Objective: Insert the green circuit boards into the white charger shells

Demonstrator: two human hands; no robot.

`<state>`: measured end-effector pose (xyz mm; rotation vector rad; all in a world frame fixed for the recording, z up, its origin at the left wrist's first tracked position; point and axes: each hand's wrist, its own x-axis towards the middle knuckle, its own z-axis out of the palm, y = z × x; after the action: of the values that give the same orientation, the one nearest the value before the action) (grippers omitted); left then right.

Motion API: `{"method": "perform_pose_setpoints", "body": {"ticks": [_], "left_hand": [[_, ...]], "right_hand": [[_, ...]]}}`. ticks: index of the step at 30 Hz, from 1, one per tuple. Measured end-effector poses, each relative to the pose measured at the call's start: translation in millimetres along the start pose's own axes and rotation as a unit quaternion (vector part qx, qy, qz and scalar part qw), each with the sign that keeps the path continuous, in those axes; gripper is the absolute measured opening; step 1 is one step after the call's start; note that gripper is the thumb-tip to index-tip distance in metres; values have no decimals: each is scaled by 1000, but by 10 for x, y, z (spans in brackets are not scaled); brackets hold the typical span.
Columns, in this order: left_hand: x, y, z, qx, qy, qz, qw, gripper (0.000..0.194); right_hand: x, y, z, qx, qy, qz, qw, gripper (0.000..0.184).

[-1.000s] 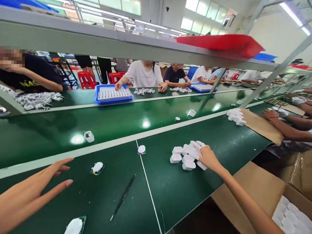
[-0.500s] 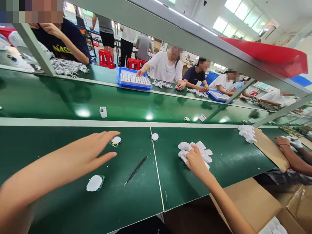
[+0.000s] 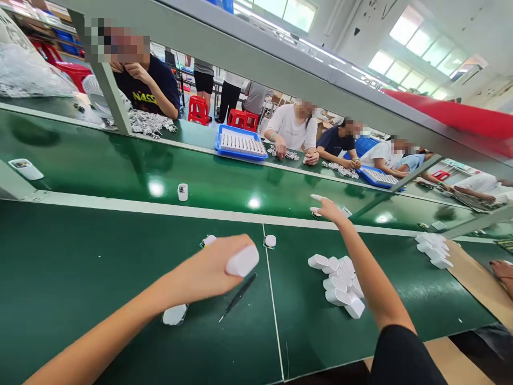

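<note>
Fingers of the left hand (image 3: pixel 208 270) curl around a white shell (image 3: pixel 242 261), lifted clear of the green bench (image 3: pixel 80 278), its rounded end poking out at three o'clock. Below it lie black tweezers (image 3: pixel 239 295) and, at seven o'clock, a white part (image 3: pixel 175 314), seemingly kept close for easy reach. At one o'clock the right hand (image 3: pixel 329 209) stretches over the pile of white shells (image 3: pixel 340 283) toward the conveyor (image 3: pixel 120 171), fingers spread over a small piece (image 3: pixel 315 214), contact unclear.
</note>
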<state>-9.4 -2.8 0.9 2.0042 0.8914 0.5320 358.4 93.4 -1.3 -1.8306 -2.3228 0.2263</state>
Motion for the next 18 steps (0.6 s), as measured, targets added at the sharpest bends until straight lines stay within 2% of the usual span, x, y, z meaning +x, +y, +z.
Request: {"method": "perform_pose_setpoints", "body": {"ticks": [2, 5, 7, 9, 11, 13, 15, 18], "left_hand": [[-87, -22, -306, 27, 109, -2, 994, 11], [-263, -70, -682, 73, 265, -2, 961, 17], [-367, -104, -841, 95, 352, 6, 931, 27], [-428, -139, -928, 101, 409, 31, 906, 40], [-442, -171, -955, 97, 441, 52, 891, 54], [-426, -186, -936, 97, 460, 66, 880, 60], [-408, -167, -886, 100, 457, 77, 881, 57], [-429, -56, -775, 99, 394, 102, 908, 47]], "right_hand": [[184, 232, 10, -29, -8, 78, 997, 34], [323, 439, 168, -63, -42, 159, 984, 30], [382, 500, 274, -80, -65, 190, 976, 28], [397, 480, 342, -92, -85, 197, 972, 26], [307, 349, 383, -94, -98, 179, 974, 23], [49, 96, 432, -86, -104, 144, 980, 19], [-377, -252, 531, -77, -98, 108, 986, 13], [-1139, -807, 800, -83, -67, 83, 991, 11]]}}
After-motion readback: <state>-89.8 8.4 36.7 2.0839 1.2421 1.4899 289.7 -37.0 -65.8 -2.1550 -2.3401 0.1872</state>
